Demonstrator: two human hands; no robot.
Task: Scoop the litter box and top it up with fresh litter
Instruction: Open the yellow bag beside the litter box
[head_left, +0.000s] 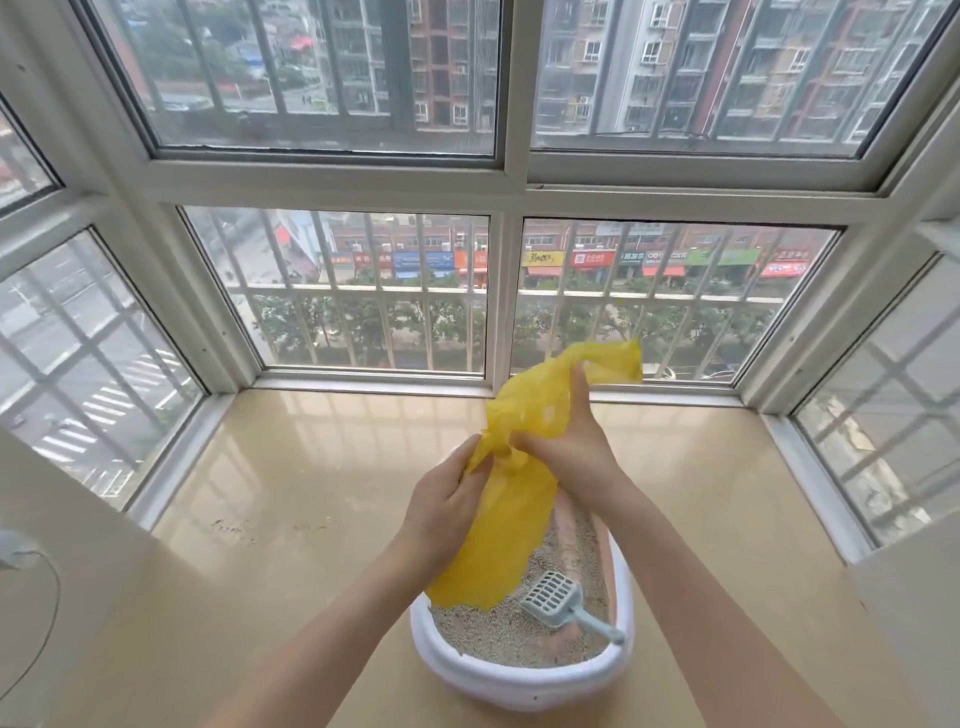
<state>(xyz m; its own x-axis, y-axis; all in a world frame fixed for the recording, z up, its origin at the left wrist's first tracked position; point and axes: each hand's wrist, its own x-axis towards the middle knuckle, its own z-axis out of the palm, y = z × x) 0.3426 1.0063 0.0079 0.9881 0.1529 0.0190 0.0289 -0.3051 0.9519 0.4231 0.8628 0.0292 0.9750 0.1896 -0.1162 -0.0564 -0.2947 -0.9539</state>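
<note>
Both hands, left hand (445, 503) and right hand (566, 441), pinch a yellow bag (514, 525) above the litter box (519, 686)

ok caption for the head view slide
Both hands, left and right, hold a yellow bag above the litter box.

Glossy beige sill (322, 467), white-framed bay window (511, 182), barred railing (405, 293), street shopfronts (649, 260) beyond

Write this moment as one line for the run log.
phase: opening bag | hands: left and right both grip yellow bag | scoop: lying in litter box, untouched | fresh litter: none visible
</note>
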